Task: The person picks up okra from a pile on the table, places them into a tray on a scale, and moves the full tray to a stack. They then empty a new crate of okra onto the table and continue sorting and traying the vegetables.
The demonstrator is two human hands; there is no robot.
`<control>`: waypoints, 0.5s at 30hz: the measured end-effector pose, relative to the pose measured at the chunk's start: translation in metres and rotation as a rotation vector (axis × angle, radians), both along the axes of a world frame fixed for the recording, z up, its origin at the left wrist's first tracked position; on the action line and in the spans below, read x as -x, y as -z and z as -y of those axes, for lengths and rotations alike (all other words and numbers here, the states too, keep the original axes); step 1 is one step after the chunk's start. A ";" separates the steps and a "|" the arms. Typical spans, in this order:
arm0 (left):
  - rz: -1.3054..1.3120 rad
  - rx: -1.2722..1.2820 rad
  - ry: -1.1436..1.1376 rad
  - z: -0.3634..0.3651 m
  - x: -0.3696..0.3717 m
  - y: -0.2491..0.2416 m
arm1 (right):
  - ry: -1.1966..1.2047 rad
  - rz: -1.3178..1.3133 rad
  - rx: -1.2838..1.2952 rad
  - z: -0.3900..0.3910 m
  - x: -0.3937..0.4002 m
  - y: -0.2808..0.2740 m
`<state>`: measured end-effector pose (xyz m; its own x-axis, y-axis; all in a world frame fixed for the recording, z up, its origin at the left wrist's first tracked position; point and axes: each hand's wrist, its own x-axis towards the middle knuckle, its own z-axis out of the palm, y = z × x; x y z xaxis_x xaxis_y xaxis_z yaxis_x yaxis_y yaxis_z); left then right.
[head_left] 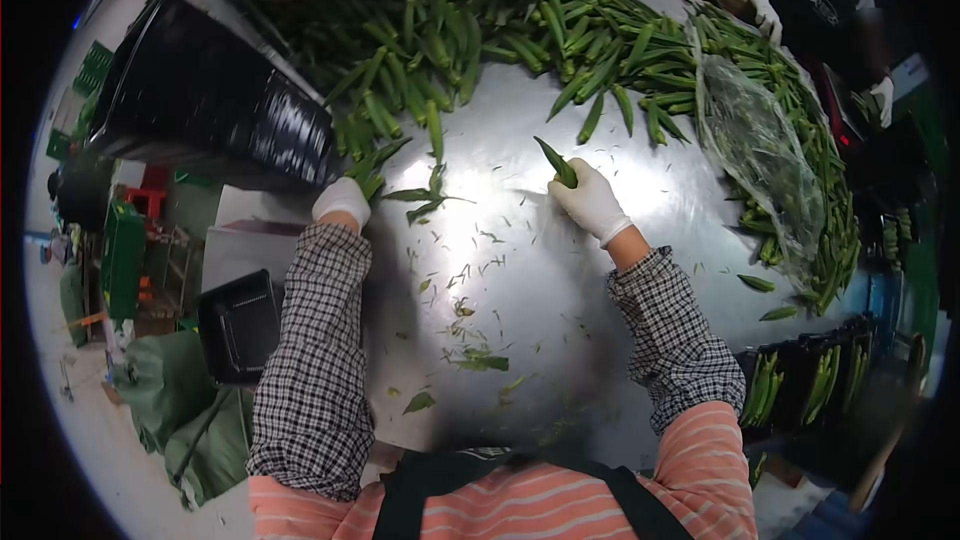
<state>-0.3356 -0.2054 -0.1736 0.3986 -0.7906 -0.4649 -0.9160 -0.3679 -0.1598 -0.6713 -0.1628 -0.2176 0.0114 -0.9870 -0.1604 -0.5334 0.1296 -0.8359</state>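
My right hand (590, 202), in a white glove, pinches a single green okra pod (556, 162) above the metal table (500, 120), its tip pointing up and left. At the table's left side, my left hand (342, 202), gloved too, is closed around okra pods (372, 168) that stick out past its fingers. A large heap of okra (440, 40) spreads along the far edge. Loose leaves and trimmed bits (465, 308) lie scattered between my arms, with a leafy okra scrap (428, 196) near my left hand.
A tall stack of black trays (210, 90) leans at the left, above one black tray (240, 325). Clear plastic film (765, 165) covers part of the right-hand heap. Okra-filled black trays (790, 380) stand at lower right. A co-worker's gloved hand (765, 15) is at far right.
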 end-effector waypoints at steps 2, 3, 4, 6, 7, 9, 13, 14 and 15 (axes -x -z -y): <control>0.019 0.027 -0.013 0.001 -0.002 0.007 | 0.058 -0.059 0.047 0.009 0.010 0.003; 0.029 0.041 -0.028 0.001 -0.001 0.010 | 0.095 -0.083 0.086 0.014 0.017 0.003; 0.032 0.036 -0.031 0.001 0.000 0.012 | 0.140 -0.072 0.073 0.022 0.026 0.003; 0.038 0.038 -0.039 0.001 0.002 0.014 | 0.212 -0.157 0.070 0.043 0.042 0.003; 0.027 0.064 -0.026 -0.001 0.003 0.014 | 0.239 -0.194 0.040 0.053 0.047 0.000; 0.002 0.128 0.002 -0.005 0.009 0.007 | 0.274 -0.284 0.031 0.075 0.050 0.003; -0.127 0.579 0.146 -0.011 0.038 -0.026 | 0.295 -0.433 0.000 0.095 0.043 0.006; -0.128 0.595 0.146 -0.004 0.039 -0.027 | 0.301 -0.414 -0.024 0.099 0.042 0.010; -0.130 0.607 0.144 0.006 0.039 -0.026 | 0.290 -0.406 -0.026 0.099 0.042 0.013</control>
